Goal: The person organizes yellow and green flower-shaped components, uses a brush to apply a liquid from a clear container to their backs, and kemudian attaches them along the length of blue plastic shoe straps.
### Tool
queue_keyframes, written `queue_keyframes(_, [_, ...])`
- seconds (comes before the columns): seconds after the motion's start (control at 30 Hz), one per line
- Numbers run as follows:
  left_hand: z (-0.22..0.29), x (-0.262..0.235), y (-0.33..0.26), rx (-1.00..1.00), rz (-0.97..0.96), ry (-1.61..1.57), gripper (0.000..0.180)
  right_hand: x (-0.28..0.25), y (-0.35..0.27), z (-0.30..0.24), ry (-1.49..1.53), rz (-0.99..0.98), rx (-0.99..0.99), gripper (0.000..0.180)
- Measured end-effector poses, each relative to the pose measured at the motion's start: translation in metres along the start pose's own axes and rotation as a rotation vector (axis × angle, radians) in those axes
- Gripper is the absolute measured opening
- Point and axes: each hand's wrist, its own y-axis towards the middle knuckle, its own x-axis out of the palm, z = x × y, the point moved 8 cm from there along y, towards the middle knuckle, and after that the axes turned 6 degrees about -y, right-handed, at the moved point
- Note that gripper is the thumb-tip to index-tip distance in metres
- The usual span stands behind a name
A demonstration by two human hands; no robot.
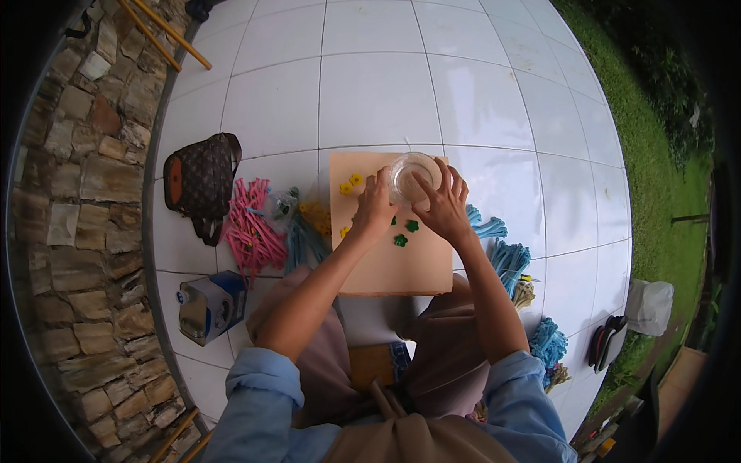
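A clear round bowl [411,163] stands at the far edge of a tan board [378,270] in front of me. My left hand [375,207] grips its left side, the fingers bent along the rim. From the right, my right hand [441,204] holds the bowl, its fingers spread over the rim and the thumb near the front. Green flower-shaped pieces [400,240] lie on the board between my wrists. Yellow flower pieces [351,184] lie left of the bowl, one of them partly behind my left forearm. What is inside the bowl I cannot make out.
Left of the board lie pink strips [251,231], a clear plastic bag [281,204], a brown bag [202,185] and a blue-and-silver can [211,307]. Light blue bundles [509,262] lie to the right on white tiles. A stone wall [93,231] borders the left side.
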Motion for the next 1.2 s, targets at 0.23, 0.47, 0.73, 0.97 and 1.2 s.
queue_keyframes(0.23, [0.002, 0.001, 0.0, -0.012, -0.006, 0.032, 0.068, 0.001, 0.005, -0.01, -0.127, -0.007, -0.029, 0.04])
queue_keyframes(0.47, [0.01, -0.005, -0.001, 0.082, 0.11, 0.123, 0.065, -0.002, 0.0, -0.019, -0.165, -0.002, -0.087, 0.036])
queue_keyframes(0.73, [0.013, -0.008, -0.004, 0.112, 0.134, 0.136, 0.067, -0.005, -0.008, -0.029, -0.204, -0.049, -0.131, 0.039])
queue_keyframes(0.97, [0.016, -0.006, -0.005, 0.048, 0.067, 0.165, 0.066, -0.011, -0.015, -0.032, -0.2, -0.028, -0.142, 0.035])
queue_keyframes(1.2, [0.014, -0.007, -0.005, 0.065, 0.079, 0.14, 0.068, -0.009, -0.019, -0.025, -0.116, -0.041, -0.066, 0.03])
